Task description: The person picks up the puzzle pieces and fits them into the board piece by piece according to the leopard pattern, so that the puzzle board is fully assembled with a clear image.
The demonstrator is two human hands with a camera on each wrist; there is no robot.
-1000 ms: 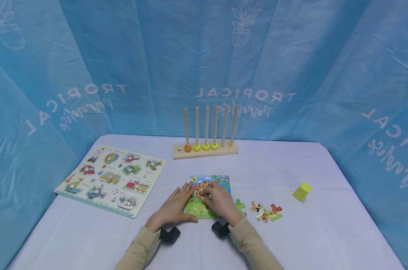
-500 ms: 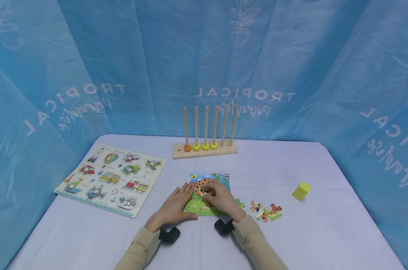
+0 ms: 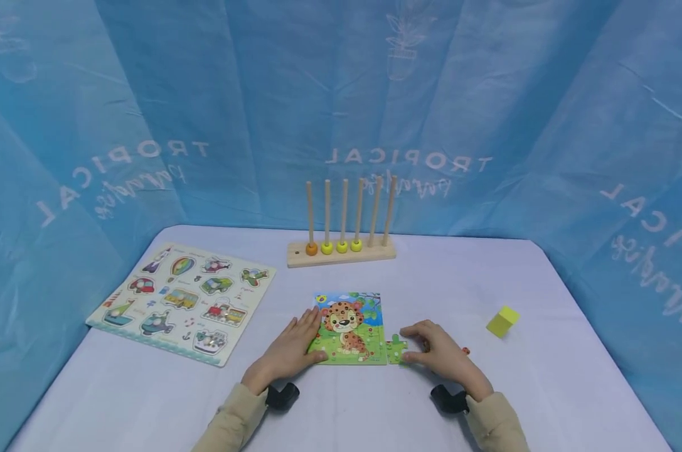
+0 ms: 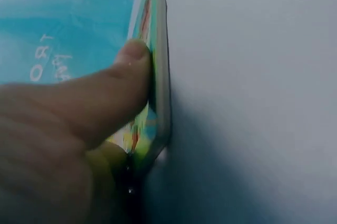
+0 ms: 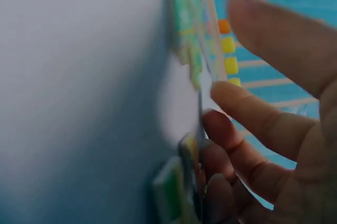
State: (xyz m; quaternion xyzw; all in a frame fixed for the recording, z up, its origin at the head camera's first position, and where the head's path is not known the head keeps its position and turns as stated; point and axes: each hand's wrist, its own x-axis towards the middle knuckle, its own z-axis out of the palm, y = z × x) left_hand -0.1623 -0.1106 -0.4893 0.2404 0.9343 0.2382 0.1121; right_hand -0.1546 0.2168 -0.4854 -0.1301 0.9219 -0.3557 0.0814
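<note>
A jigsaw puzzle (image 3: 349, 348) with a spotted leopard cub on grass lies in the middle of the table. My left hand (image 3: 287, 351) rests on its left edge, fingers extended; in the left wrist view the thumb (image 4: 118, 84) presses on the rim. To the puzzle's right lies a green puzzle piece (image 3: 396, 351). My right hand (image 3: 445, 356) hovers around that piece's right side, thumb and index finger apart, with nothing seen between them. Loose puzzle pieces (image 5: 171, 187) lie beneath its other fingers, mostly hidden by the hand in the head view.
At the left is a board (image 3: 185, 301) of vehicle pictures. A wooden peg stand (image 3: 341, 256) with one orange and several yellow beads stands at the back. A yellow block (image 3: 502, 321) sits to the right. Blue printed cloth (image 3: 341, 113) encloses the table's back and sides.
My right hand has lifted off the leopard picture and moved right, over the loose pieces, its fingers spreading. The whole picture now shows. My left hand has stayed in place.
</note>
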